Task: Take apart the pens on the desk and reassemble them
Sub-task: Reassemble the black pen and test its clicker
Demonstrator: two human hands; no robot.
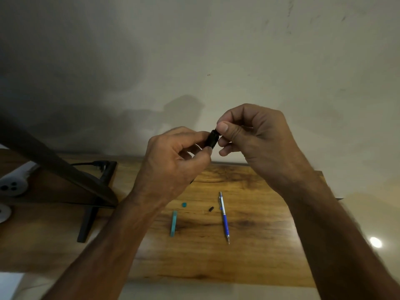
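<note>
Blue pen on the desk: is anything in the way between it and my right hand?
Nothing visible. The blue pen lies uncovered on the desk, below the right hand, which pinches a black part.

A black monitor stand (87,224) is standing on the wooden desk (259,245) at left, a black plug (98,164) is lying behind it, and a white power strip (13,187) is sitting farther left.

No writing, brand or number can be read on the blue pen (225,217) at lower centre or the black pen part (212,138) at centre.
</note>
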